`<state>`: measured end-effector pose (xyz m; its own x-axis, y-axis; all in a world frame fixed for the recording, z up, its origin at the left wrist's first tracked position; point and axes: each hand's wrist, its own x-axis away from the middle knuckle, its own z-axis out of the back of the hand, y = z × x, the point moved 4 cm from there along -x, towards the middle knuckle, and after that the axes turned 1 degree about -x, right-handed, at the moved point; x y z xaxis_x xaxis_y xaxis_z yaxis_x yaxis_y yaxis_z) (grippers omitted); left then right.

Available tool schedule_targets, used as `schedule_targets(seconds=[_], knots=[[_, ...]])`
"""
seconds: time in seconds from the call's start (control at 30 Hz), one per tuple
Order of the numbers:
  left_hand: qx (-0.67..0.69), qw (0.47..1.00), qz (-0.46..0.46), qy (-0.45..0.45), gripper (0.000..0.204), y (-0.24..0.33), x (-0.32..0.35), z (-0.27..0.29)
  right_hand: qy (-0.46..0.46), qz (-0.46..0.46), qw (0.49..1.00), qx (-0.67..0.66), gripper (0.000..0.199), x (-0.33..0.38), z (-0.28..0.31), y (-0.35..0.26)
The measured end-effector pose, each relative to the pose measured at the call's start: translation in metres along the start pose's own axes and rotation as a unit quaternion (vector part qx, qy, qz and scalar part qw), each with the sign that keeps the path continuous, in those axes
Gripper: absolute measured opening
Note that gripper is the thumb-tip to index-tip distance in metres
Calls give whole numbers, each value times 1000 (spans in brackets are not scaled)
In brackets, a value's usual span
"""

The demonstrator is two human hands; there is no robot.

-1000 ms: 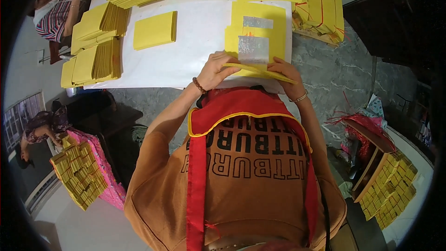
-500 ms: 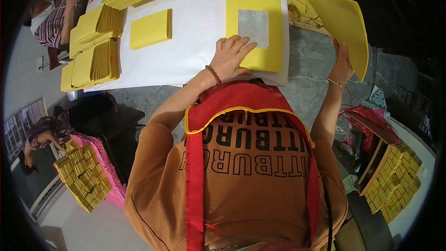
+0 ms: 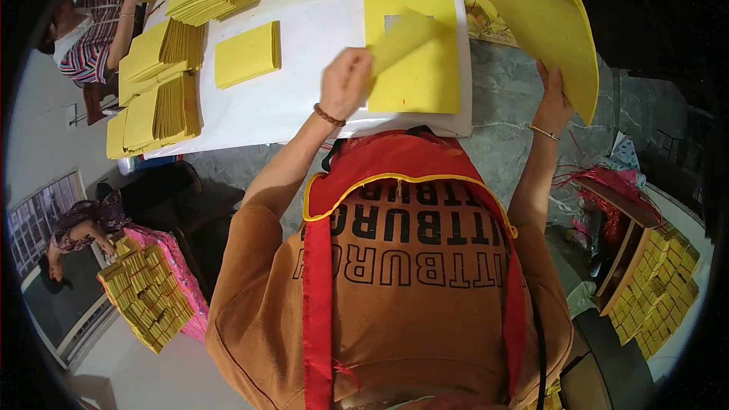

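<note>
The left hand, with a brown bead bracelet at the wrist, is pinched shut on the near edge of a thin yellow paper sheet, lifting it so that it curls up off the square yellow paper stack lying at the near right corner of the white tabletop; holding it by the edge alone lets one sheet peel free while the rest stay flat. The right hand, well apart from the left and out past the right edge of the tabletop, grips the lower edge of a large yellow paper sheet and holds it raised and tilted in the air, clear of the stack, so it does not cover the work below. A small thick block of yellow paper lies alone nearer the middle of the tabletop, and fanned piles of yellow sheets crowd its left edge, within reach of another person in a striped shirt at the far left corner. More bundles of yellow paper sit low at the left
</note>
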<state>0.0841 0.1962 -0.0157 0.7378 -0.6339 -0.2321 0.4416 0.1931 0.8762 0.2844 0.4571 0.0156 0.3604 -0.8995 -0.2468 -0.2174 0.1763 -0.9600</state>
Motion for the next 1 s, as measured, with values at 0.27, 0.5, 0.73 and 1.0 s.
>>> schedule_targets(seconds=[0.27,0.5,0.73,1.0], knots=[[-47,974,-90,203,14,10,-21,61,31,-12,999,-14,32,0,4,2],[-6,973,-121,195,16,11,-27,55,38,-8,998,-41,28,4,-2,1],[-153,948,-274,51,38,20,-24,30,49,-34,998,-31,30,6,0,2],[-252,908,-238,-234,55,11,14,-31,42,-23,998,-31,32,6,-2,6]])
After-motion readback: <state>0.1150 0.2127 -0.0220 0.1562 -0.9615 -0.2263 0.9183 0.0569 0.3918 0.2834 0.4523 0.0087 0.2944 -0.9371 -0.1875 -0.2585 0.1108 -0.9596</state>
